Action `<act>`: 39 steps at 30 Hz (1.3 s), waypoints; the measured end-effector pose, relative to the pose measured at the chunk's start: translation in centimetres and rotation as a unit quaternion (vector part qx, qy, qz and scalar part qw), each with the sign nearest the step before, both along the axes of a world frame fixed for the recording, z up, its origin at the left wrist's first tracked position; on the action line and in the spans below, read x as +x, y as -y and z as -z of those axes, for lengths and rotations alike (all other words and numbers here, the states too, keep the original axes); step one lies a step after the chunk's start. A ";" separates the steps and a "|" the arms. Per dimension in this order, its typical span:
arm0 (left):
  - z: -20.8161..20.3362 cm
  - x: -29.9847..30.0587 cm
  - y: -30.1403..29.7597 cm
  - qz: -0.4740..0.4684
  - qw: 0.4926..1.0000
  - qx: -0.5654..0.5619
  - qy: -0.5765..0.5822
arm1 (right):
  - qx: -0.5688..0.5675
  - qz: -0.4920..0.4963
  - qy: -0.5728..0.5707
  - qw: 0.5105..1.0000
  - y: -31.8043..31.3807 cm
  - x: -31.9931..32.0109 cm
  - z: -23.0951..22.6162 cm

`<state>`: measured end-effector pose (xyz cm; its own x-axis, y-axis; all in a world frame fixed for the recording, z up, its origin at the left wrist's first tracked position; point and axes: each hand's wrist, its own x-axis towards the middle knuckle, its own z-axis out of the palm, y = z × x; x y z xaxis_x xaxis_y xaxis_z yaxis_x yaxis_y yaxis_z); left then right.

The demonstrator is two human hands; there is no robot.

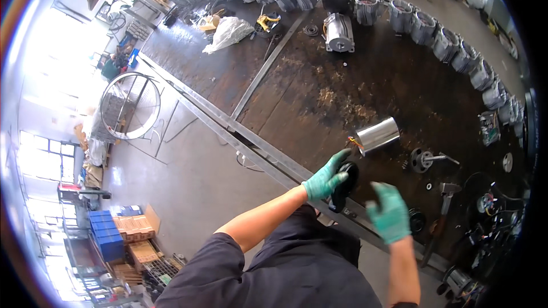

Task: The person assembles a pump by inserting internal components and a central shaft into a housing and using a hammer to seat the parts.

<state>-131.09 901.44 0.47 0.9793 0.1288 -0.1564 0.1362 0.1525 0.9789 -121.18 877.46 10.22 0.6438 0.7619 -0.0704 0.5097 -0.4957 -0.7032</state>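
Note:
My left hand (pixel 326 180), in a green glove, grips a dark round part (pixel 345 185) at the near edge of the workbench; its exact kind cannot be made out. To its right, my gloved right hand (pixel 390 212) hovers over the bench edge with fingers apart and nothing visible in it. Just beyond the left hand lies a shiny metal cylinder (pixel 379 136) with coloured wires at its near end. Right of that is a round flanged part with a shaft (pixel 423 161). A hammer (pixel 446 199) rests farther right, and a black round part (pixel 417 220) sits beside my right hand.
Grey motor housings (pixel 423 27) line the bench's far and right edges. A finished-looking motor (pixel 339 33) stands farther back, near a plastic bag (pixel 229 33). Tangled dark wires and parts (pixel 496 228) crowd the right side. A round fan (pixel 130 105) stands on the floor at left.

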 end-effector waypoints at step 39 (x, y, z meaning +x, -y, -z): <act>0.7 1.2 -20.4 -0.120 0.978 0.150 -0.080 | 0.077 0.094 0.086 0.989 -8.6 -6.4 9.5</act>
